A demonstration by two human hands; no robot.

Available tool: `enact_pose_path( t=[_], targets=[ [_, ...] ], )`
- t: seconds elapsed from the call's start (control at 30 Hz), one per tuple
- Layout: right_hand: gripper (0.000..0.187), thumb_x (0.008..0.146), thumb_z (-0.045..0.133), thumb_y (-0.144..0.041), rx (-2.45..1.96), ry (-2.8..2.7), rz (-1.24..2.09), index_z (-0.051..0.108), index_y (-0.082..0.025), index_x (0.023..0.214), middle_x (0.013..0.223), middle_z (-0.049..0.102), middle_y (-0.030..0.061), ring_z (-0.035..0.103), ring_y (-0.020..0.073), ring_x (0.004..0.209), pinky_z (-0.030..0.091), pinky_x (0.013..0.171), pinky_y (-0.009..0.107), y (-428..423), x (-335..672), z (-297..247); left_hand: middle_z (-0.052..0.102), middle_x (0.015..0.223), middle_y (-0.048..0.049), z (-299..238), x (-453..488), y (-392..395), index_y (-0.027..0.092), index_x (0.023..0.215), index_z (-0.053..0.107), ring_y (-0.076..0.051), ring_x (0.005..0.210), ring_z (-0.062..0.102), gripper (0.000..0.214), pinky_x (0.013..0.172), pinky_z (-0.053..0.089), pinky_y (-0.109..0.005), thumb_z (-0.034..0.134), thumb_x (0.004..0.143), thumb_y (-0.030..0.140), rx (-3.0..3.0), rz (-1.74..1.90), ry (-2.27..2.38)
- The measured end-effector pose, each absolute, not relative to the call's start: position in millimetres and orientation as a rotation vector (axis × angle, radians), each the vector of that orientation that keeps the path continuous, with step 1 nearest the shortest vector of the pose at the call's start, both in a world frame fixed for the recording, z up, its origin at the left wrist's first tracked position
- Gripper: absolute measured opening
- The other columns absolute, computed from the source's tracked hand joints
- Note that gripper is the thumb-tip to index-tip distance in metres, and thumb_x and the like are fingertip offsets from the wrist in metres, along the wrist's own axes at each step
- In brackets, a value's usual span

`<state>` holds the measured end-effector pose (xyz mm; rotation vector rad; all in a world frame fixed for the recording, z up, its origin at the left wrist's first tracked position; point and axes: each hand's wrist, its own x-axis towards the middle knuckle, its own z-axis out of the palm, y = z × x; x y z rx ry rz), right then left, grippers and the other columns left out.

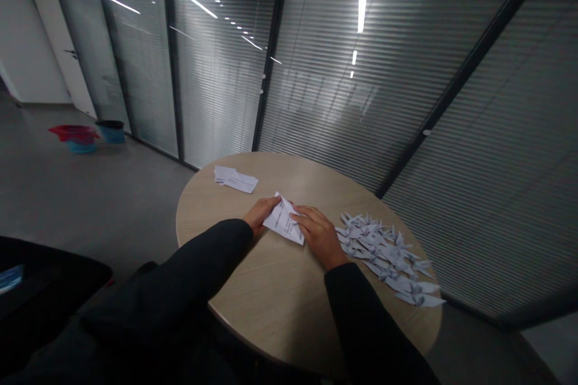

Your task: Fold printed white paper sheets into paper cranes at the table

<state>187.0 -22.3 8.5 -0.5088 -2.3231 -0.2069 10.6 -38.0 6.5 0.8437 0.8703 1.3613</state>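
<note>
A folded sheet of white printed paper lies on the round wooden table between my hands. My left hand pinches its upper left edge near the top corner. My right hand rests on its right side, fingers pressed flat along a crease. Both arms wear dark sleeves.
Several folded paper cranes lie in a spread at the table's right. A small stack of paper sheets sits at the far left edge. Glass walls with blinds stand behind. Red and blue basins sit on the floor far left.
</note>
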Motion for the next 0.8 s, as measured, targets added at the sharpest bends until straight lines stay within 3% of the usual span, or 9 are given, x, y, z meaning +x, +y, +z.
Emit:
enact_pose_path(
  t=[0.3, 0.53, 0.63, 0.8],
  targets=[
    [0.028, 0.086, 0.045, -0.011, -0.494, -2.381, -0.208, 0.066, -0.015, 0.104, 0.112, 0.063, 0.0112, 0.055, 0.0205, 0.107, 0.047, 0.095, 0.038, -24, 187, 10, 0.068, 0.069, -0.0105, 2, 9, -35, 0.004, 0.090, 0.068, -0.014, 0.056, 0.060, 0.031, 0.057, 0.044, -0.025, 0.053, 0.081, 0.030, 0.835, 1.380, 0.834],
    [0.035, 0.083, 0.041, -0.005, -0.536, -2.408, -0.179, 0.064, -0.015, 0.108, 0.116, 0.060, 0.0110, 0.052, 0.0206, 0.111, 0.045, 0.097, 0.040, -27, 185, 10, 0.066, 0.066, -0.0073, 0, 7, -34, 0.007, 0.085, 0.066, -0.013, 0.054, 0.059, 0.037, 0.055, 0.044, -0.025, 0.070, 0.067, 0.039, 0.895, 1.360, 0.782],
    [0.039, 0.080, 0.041, -0.004, -0.547, -2.414, -0.122, 0.063, -0.015, 0.111, 0.118, 0.058, 0.0112, 0.049, 0.0208, 0.114, 0.042, 0.100, 0.040, -29, 183, 10, 0.065, 0.062, -0.0076, -4, 5, -31, 0.007, 0.076, 0.064, -0.014, 0.052, 0.059, 0.039, 0.054, 0.043, -0.025, 0.076, 0.059, 0.040, 0.962, 1.316, 0.861],
    [0.041, 0.076, 0.040, -0.003, -0.565, -2.328, 0.098, 0.065, -0.017, 0.105, 0.119, 0.058, 0.0096, 0.049, 0.0192, 0.114, 0.042, 0.100, 0.038, -30, 182, 9, 0.065, 0.063, -0.0077, -11, 1, -26, 0.008, 0.077, 0.064, -0.014, 0.052, 0.059, 0.043, 0.053, 0.043, -0.025, 0.077, 0.057, 0.044, 1.048, 1.356, 0.902]
  ],
)
